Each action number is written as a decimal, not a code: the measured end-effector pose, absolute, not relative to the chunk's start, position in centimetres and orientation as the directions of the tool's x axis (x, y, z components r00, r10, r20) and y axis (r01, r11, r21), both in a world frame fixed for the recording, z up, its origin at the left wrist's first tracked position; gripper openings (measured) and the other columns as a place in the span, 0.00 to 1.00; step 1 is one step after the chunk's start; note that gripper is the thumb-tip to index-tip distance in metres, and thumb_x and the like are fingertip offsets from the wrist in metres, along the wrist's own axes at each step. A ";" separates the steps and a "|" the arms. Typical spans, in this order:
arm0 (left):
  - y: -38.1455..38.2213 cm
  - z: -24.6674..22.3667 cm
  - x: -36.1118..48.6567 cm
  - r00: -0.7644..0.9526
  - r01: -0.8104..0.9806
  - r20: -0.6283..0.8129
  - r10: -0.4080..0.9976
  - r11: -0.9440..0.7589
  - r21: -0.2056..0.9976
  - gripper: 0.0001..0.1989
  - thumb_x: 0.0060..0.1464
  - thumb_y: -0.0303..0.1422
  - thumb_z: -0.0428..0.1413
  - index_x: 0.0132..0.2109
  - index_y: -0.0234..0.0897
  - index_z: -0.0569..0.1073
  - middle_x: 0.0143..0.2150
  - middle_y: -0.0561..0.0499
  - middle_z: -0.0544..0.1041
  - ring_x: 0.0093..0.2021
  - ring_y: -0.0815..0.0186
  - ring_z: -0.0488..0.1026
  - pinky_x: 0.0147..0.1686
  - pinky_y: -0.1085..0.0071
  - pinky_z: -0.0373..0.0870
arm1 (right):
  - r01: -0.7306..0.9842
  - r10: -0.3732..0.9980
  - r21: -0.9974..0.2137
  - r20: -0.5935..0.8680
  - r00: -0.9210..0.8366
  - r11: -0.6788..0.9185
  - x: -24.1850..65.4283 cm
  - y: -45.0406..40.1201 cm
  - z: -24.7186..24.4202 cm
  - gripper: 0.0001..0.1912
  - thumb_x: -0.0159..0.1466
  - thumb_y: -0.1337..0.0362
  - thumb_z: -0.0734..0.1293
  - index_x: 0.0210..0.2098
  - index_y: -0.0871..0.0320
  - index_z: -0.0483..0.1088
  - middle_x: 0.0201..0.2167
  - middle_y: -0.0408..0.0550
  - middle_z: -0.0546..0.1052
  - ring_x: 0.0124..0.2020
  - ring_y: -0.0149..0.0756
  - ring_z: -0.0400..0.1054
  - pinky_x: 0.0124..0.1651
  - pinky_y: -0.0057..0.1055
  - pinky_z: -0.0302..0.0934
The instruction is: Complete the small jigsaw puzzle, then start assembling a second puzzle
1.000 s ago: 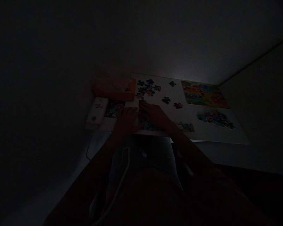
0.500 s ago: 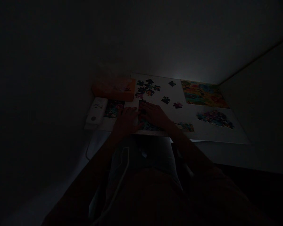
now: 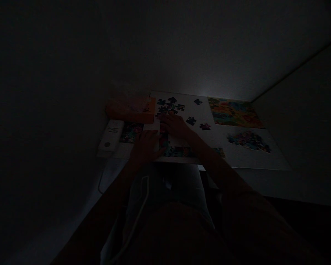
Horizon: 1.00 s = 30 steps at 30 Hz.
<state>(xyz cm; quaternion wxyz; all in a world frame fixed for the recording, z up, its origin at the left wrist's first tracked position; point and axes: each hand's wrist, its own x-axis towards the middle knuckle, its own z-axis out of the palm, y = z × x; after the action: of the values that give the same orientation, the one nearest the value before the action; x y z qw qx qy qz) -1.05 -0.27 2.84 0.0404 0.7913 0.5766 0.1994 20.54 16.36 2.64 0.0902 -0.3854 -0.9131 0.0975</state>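
Observation:
The view is very dark. My left hand (image 3: 145, 146) lies on the table with its fingers stretched out and thumb apart, beside a partly joined jigsaw puzzle (image 3: 179, 152). The joined pieces form a strip up the left side and a row along the table's front edge. My right hand (image 3: 178, 127) is above the strip's top end, fingers extended, fingertips at the near edge of a cluster of loose puzzle pieces (image 3: 162, 109). Whether a fingertip touches a piece is too dim to tell. My right forearm hides part of the bottom row.
Beyond my left hand are an orange box (image 3: 146, 117), a dark picture card (image 3: 132, 132) and a white device (image 3: 112, 136). Single pieces (image 3: 205, 126) lie right of my hand. Farther right are a colourful picture sheet (image 3: 235, 112) and a heap of pieces (image 3: 249, 141). A wall stands behind.
My right hand has moved up and away from the joined puzzle to the near edge of the loose pieces, uncovering more of the joined part. My left hand stays nearly in place.

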 end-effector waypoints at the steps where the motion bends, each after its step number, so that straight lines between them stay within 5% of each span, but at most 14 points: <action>1: -0.3 2.9 -1.1 0.256 0.897 0.266 0.929 -0.331 0.293 0.29 0.73 0.53 0.65 0.73 0.47 0.80 0.77 0.40 0.78 0.76 0.39 0.72 0.78 0.31 0.63 | 0.695 0.727 -0.238 0.080 -0.682 0.679 20.5 16.8 2.4 0.32 0.86 0.49 0.58 0.86 0.46 0.65 0.88 0.50 0.63 0.89 0.62 0.53 0.85 0.70 0.56; 10: -0.1 3.0 -1.1 0.260 0.889 0.266 0.928 -0.337 0.309 0.28 0.72 0.50 0.65 0.72 0.48 0.81 0.77 0.39 0.79 0.76 0.38 0.73 0.78 0.30 0.63 | 0.765 0.812 -0.273 0.159 -0.562 0.583 25.7 20.1 1.8 0.33 0.85 0.41 0.60 0.82 0.42 0.69 0.87 0.52 0.66 0.88 0.62 0.57 0.84 0.73 0.56; 20: 0.1 2.4 -1.2 0.253 0.894 0.273 0.928 -0.332 0.302 0.27 0.73 0.51 0.64 0.72 0.49 0.80 0.77 0.40 0.78 0.77 0.38 0.72 0.78 0.30 0.64 | 0.849 0.913 -0.336 0.162 -0.375 0.408 39.8 14.8 2.9 0.29 0.82 0.46 0.63 0.71 0.52 0.82 0.79 0.60 0.76 0.77 0.65 0.73 0.80 0.70 0.64; 30: 0.2 2.9 -1.5 0.275 0.899 0.270 0.923 -0.347 0.267 0.25 0.74 0.49 0.63 0.71 0.48 0.78 0.76 0.40 0.79 0.75 0.39 0.74 0.79 0.29 0.63 | 0.715 0.842 -0.471 0.131 -0.523 0.517 41.1 15.0 3.3 0.26 0.80 0.46 0.69 0.71 0.45 0.81 0.79 0.55 0.76 0.79 0.61 0.72 0.82 0.68 0.63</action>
<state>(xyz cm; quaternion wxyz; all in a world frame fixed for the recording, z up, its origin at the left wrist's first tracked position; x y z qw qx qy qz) -1.48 0.18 2.87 0.0307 0.7979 0.5708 0.1913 41.06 15.00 3.27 0.1744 -0.4561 -0.8533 0.1830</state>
